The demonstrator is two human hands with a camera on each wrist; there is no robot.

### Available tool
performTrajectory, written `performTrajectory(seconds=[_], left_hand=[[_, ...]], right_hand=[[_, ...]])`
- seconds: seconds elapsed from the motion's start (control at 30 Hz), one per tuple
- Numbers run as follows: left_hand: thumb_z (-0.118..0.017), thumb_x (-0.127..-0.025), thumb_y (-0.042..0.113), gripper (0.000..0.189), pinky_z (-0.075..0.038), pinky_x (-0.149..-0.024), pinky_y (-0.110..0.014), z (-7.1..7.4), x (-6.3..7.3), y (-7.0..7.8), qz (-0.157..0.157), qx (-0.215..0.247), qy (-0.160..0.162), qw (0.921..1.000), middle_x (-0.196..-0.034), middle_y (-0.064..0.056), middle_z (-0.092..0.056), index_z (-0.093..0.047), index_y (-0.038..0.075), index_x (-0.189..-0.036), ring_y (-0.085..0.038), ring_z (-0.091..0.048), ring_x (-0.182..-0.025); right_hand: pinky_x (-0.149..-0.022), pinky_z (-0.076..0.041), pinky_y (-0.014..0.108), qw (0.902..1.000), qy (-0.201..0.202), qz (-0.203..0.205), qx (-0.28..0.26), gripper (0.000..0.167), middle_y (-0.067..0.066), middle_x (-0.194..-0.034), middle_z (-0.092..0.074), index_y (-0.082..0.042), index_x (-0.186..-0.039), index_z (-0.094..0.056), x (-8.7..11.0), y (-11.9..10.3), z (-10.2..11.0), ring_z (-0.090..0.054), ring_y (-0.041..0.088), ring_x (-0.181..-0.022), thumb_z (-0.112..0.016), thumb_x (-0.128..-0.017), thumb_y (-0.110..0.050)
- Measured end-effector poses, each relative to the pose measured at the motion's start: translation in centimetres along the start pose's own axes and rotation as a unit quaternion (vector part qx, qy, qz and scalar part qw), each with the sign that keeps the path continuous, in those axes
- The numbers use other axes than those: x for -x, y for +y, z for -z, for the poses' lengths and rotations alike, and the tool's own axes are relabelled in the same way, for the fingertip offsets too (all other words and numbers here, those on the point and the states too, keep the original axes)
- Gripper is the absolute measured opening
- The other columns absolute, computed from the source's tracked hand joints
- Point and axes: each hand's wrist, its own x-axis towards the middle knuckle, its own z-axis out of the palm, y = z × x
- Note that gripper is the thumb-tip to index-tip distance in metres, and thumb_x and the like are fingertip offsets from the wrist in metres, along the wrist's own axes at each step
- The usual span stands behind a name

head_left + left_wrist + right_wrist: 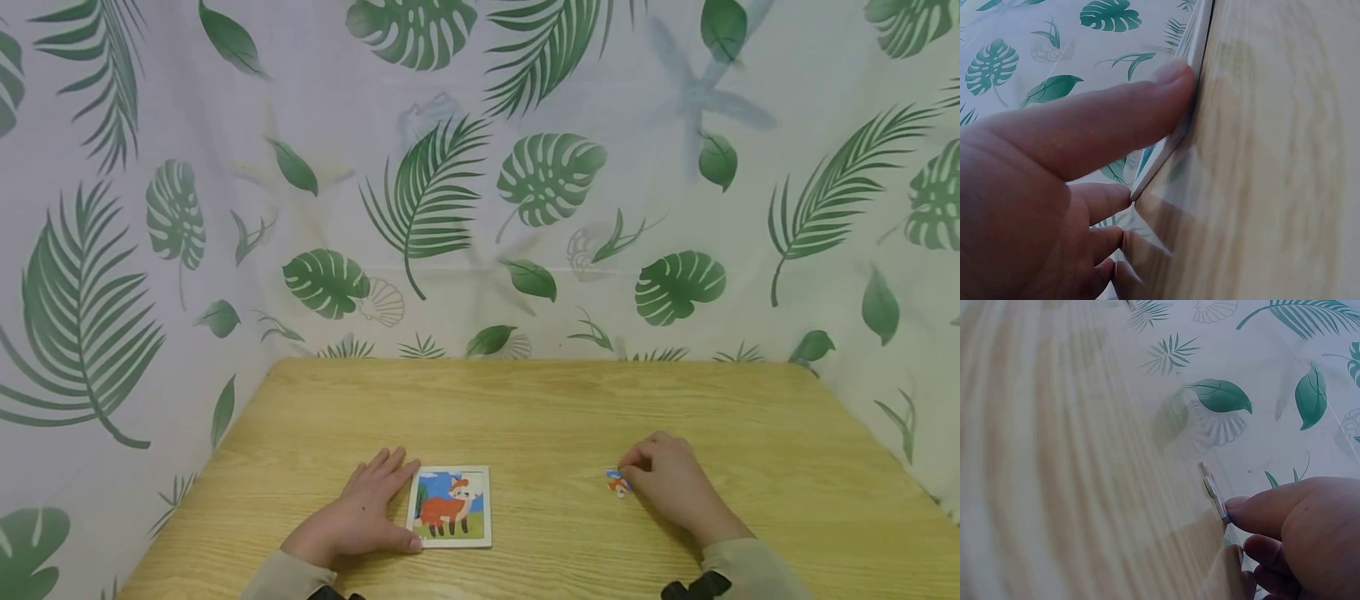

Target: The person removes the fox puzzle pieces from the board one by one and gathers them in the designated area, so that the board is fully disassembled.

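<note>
A square fox puzzle in a white frame lies flat on the table, a pale patch showing near its upper right. My left hand is spread along its left side, index finger at the top left corner and thumb at the bottom left corner. In the left wrist view the thumb presses on the frame's edge. Off to the right, my right hand pinches a small puzzle piece printed in blue and orange. The right wrist view shows this piece edge-on, held low over the wood.
The wood-grain table reaches back to a white cloth printed with green leaves, which hangs behind it and along both sides. A stretch of table lies between the framed puzzle and the right hand. Dark straps circle the wrists.
</note>
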Motion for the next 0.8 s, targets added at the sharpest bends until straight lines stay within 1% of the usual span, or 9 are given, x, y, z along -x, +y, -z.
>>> performTrajectory(seconds=[0.17, 0.37, 0.57, 0.8], left_hand=[[-0.084, -0.073, 0.057, 0.111, -0.002, -0.116, -0.069, 0.03, 0.14, 0.21, -0.001, 0.002, 0.001, 1.0, -0.165, -0.023, -0.017, -0.035, 0.006, -0.158, -0.046, -0.005, -0.151], [-0.085, -0.073, 0.056, 0.111, -0.003, -0.116, -0.069, 0.11, 0.23, 0.45, -0.002, -0.001, 0.002, 1.0, -0.165, -0.024, -0.017, -0.035, 0.006, -0.158, -0.046, -0.006, -0.151], [-0.084, -0.072, 0.058, 0.111, -0.003, -0.116, -0.069, 0.15, 0.18, 0.45, -0.002, -0.003, 0.002, 1.0, -0.165, -0.023, -0.017, -0.035, 0.006, -0.158, -0.046, -0.006, -0.151], [-0.084, -0.073, 0.057, 0.111, -0.003, -0.115, -0.07, 0.13, 0.19, 0.37, -0.007, 0.0, 0.002, 1.0, -0.165, -0.025, -0.017, -0.034, 0.005, -0.158, -0.047, -0.006, -0.151]], right_hand=[[-0.083, -0.044, 0.046, 1.0, 0.004, -0.001, -0.001, 0.006, 0.002, -0.1, -0.062, -0.02, -0.085, -0.075, 0.05, 0.0, -0.02, -0.052, 0.032, -0.101, -0.076, -0.09, -0.017], [-0.085, -0.045, 0.048, 1.0, 0.002, -0.002, -0.002, 0.007, 0.002, -0.1, -0.062, -0.017, -0.087, -0.076, 0.0, 0.05, 0.07, -0.053, 0.031, -0.101, -0.075, -0.092, -0.022], [-0.086, -0.045, 0.048, 0.9996, -0.001, -0.015, -0.023, 0.007, 0.001, -0.1, -0.064, -0.017, -0.095, -0.077, 0.09, -0.29, 0.4, -0.053, 0.029, -0.102, -0.074, -0.093, -0.022], [-0.087, -0.046, 0.045, 0.9986, -0.006, -0.03, -0.043, 0.012, 0.001, -0.103, -0.064, -0.016, -0.103, -0.077, -0.05, -0.1, 0.48, -0.056, 0.023, -0.1, -0.07, -0.096, -0.022]])
